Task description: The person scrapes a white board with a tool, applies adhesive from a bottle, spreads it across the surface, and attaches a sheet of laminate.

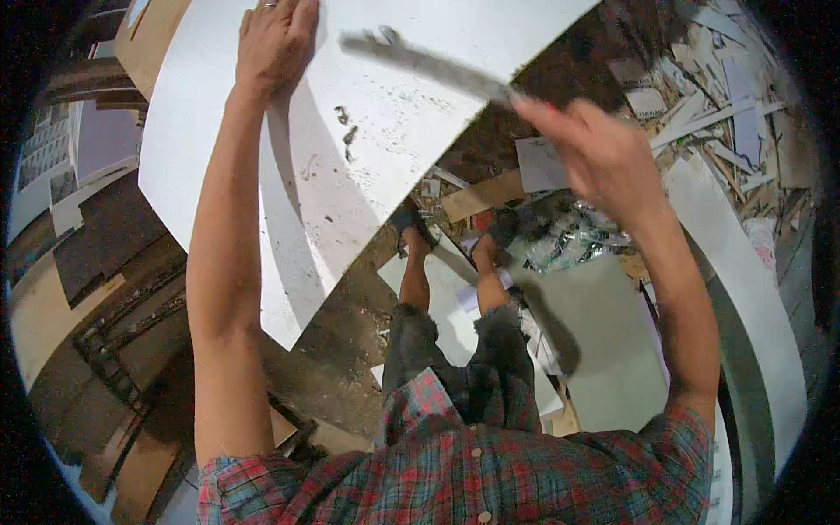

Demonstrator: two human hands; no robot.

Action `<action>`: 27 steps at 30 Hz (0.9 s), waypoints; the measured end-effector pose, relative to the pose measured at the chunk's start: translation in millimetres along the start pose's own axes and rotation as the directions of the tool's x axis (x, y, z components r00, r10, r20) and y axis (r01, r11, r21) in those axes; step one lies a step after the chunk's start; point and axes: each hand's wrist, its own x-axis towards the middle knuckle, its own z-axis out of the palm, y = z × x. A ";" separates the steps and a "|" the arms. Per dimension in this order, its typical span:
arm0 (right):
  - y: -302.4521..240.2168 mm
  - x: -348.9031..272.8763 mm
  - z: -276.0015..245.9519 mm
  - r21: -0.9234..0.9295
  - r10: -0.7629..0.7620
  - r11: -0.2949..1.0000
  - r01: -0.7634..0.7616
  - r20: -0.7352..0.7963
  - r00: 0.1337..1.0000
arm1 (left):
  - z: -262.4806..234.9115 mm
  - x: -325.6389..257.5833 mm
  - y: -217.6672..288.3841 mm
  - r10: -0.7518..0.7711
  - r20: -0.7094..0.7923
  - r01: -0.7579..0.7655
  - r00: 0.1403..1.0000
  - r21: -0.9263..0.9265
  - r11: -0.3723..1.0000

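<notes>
A large white board (429, 96) slants across the upper part of the view, with dark crumbs and smudges on its face. My left hand (278, 44) lies on the board near the top of the picture. Its fingers look stretched out, their tips partly cut off by the frame, and a ring shows on one. In my closed right hand (604, 157) is a long flat grey tool (429, 68), smeared by motion, with a bit of red at the grip. It reaches left over the board; whether it touches the surface I cannot tell. Its exact kind is unclear.
Offcuts and wood scraps (717, 105) are heaped at the far right. Pale panels (604, 324) lie on the floor by my feet, next to crumpled clear plastic (573, 241). A curved-looking white sheet (744, 262) stands at the right. Brown and dark boards (114, 227) crowd the left.
</notes>
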 end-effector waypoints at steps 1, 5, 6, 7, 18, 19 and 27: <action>-1.7 15.4 -1.7 -0.012 0.025 1.000 -0.025 -0.053 0.998 | -2.1 2.7 -5.8 0.008 0.007 -0.008 1.000 -0.002 1.000; -0.5 -28.4 -38.6 -0.015 0.075 0.997 -0.075 0.036 0.996 | 3.3 11.4 13.5 0.003 -0.015 -0.004 1.000 -0.033 0.999; -13.9 -57.4 -48.4 -0.007 0.054 0.999 -0.053 0.140 0.989 | -1.1 5.1 15.8 -0.011 0.001 0.011 1.000 -0.044 0.999; -23.9 -80.0 -54.1 -0.008 0.031 1.000 -0.030 0.245 0.969 | -2.9 2.4 19.9 -0.024 0.010 0.025 1.000 -0.065 0.998; -31.2 -60.9 -35.0 0.049 0.077 0.995 -0.082 0.092 0.993 | 1.7 4.4 6.8 -0.017 -0.049 0.015 0.999 -0.046 0.999; -35.2 -77.3 -42.7 0.029 0.091 0.995 -0.096 0.145 0.985 | 2.0 4.7 7.7 -0.013 -0.057 0.011 0.998 -0.038 0.999; -12.6 -11.3 -2.0 0.033 0.067 0.997 -0.066 -0.023 0.998 | 0.2 7.8 13.6 0.006 -0.057 -0.008 0.998 -0.046 0.999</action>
